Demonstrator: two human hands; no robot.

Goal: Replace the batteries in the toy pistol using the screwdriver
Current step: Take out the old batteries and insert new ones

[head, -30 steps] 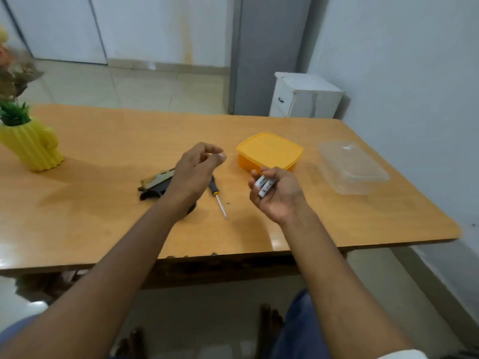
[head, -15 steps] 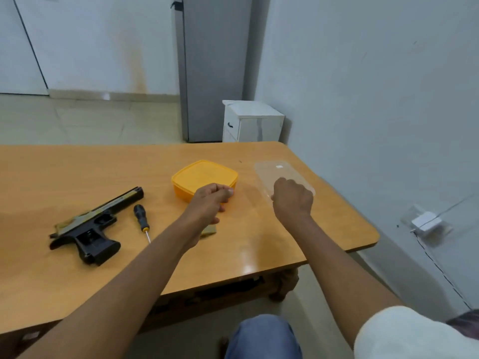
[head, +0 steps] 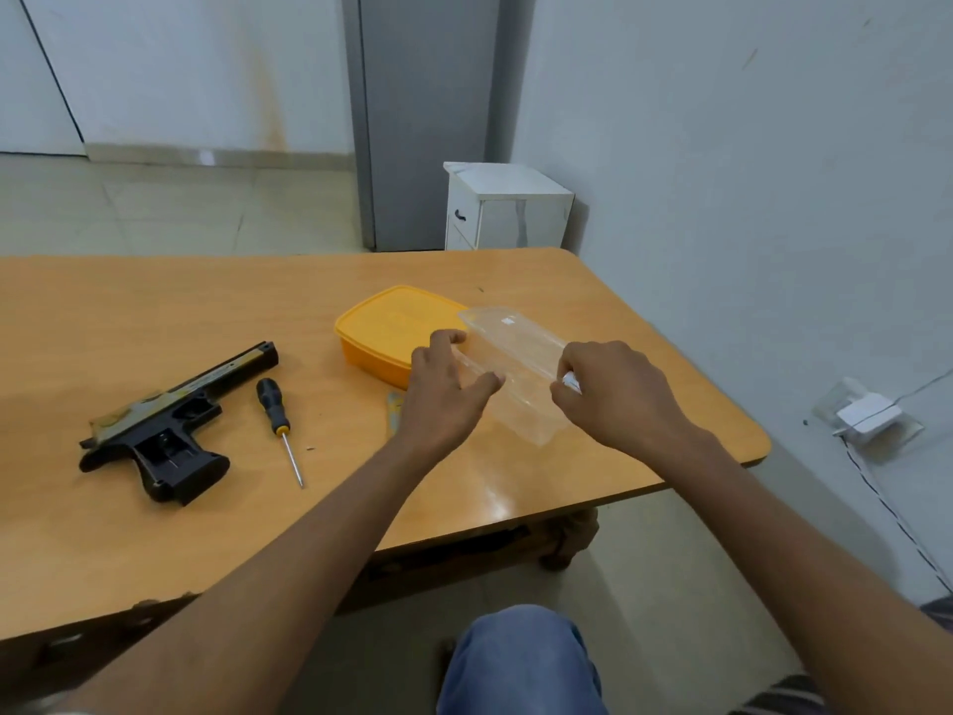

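The black and gold toy pistol [head: 165, 430] lies on its side at the left of the wooden table [head: 154, 312], its grip compartment open. Just right of it lies the screwdriver [head: 278, 425], black handle pointing away from me. My left hand [head: 443, 394] grips the left side of a clear plastic container [head: 515, 358], finger and thumb on its edge. My right hand [head: 613, 394] is curled at the container's right side, and the white end of the batteries [head: 570, 380] shows in its fingers. A small flat cover piece [head: 393, 411] lies beside my left wrist.
A yellow lidded box [head: 387, 332] stands right behind the clear container and touches it. The table's rounded right corner is close to my right wrist. A white cabinet [head: 503, 209] stands past the table's far edge, and a charger with its cable [head: 866, 418] lies on the floor at the right.
The view has swung right. My left hand moved from in front of the yellow box onto the clear container. The container now lies closer, against the yellow box, between both hands.
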